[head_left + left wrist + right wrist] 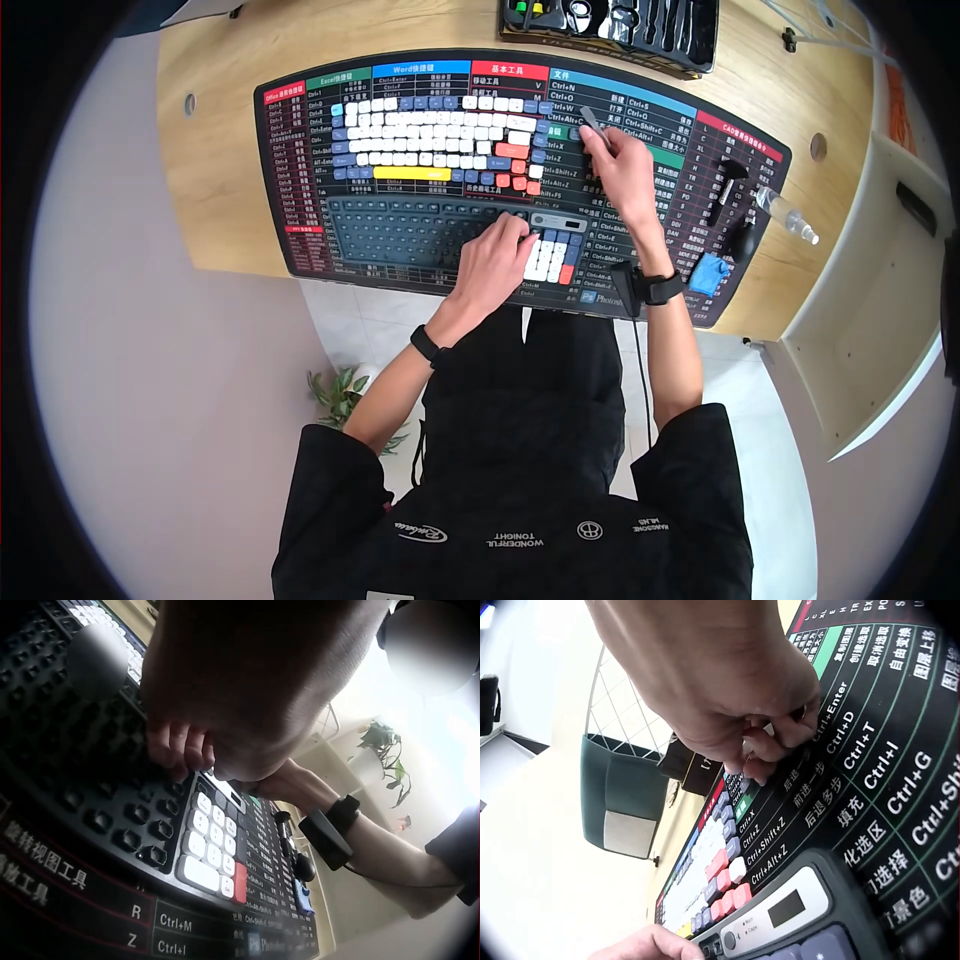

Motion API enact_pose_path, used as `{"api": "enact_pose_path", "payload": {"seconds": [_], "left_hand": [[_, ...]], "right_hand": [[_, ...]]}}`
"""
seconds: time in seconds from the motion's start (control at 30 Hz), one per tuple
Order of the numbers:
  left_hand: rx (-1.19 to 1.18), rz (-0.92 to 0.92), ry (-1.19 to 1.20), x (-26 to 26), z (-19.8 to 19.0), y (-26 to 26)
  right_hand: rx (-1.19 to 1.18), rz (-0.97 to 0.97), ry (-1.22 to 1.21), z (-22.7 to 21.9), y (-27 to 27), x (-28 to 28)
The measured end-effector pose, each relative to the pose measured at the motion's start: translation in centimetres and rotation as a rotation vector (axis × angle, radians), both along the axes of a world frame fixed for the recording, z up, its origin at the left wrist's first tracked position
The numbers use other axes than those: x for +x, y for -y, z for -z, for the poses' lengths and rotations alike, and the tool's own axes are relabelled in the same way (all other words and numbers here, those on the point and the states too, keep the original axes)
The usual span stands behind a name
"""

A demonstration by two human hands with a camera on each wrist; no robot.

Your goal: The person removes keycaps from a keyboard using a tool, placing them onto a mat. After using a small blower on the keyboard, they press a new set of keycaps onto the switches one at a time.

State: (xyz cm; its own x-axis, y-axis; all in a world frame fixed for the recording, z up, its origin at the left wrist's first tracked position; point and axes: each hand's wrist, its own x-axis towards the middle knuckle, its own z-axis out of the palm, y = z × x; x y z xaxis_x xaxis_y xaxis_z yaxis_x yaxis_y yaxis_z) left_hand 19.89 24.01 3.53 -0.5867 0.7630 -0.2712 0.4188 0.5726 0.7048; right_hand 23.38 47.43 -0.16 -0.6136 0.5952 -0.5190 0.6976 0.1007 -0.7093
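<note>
My left hand (pixel 494 262) rests on the dark keyboard (pixel 390 232), fingertips bent down beside its knob and small display panel (pixel 784 907). The keyboard's main section shows bare switches, while white, blue-grey and red keycaps (pixel 210 844) sit on its number pad. Off to the right, my right hand (pixel 622 170) pinches a slim grey tool (pixel 589 118) above the desk mat; its kind does not show. In the right wrist view, those fingers (pixel 756 754) are bunched together close over the mat. Removed keycaps (pixel 430 135), white, blue-grey, red and yellow, lie in rows behind the keyboard.
A black compartment box (pixel 610 35) stands at the back of the wooden desk. On the printed mat (pixel 600 250)'s right side lie a black brush (pixel 729 188), a clear bottle (pixel 787 215), a black bulb (pixel 742 243) and a blue cloth (pixel 709 273). A cable hangs from the right wrist.
</note>
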Motion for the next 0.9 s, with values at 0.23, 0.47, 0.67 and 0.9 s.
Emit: {"api": "enact_pose_path", "payload": {"seconds": [0.23,0.47,0.67,0.9], "left_hand": [[0.006,-0.026,0.044,0.6,0.1,1.2],[0.052,-0.124,0.040,2.8,0.4,0.1],[0.051,-0.172,-0.029,3.7,1.2,-0.5],[0.008,-0.207,0.032,4.0,1.4,-0.9]], "right_hand": [[0.100,-0.020,-0.025,-2.4,0.7,4.3],[0.325,-0.468,-0.047,-6.9,6.6,10.4],[0.539,-0.613,0.026,-6.3,8.1,10.7],[0.639,-0.763,0.033,-5.9,7.5,8.9]]}}
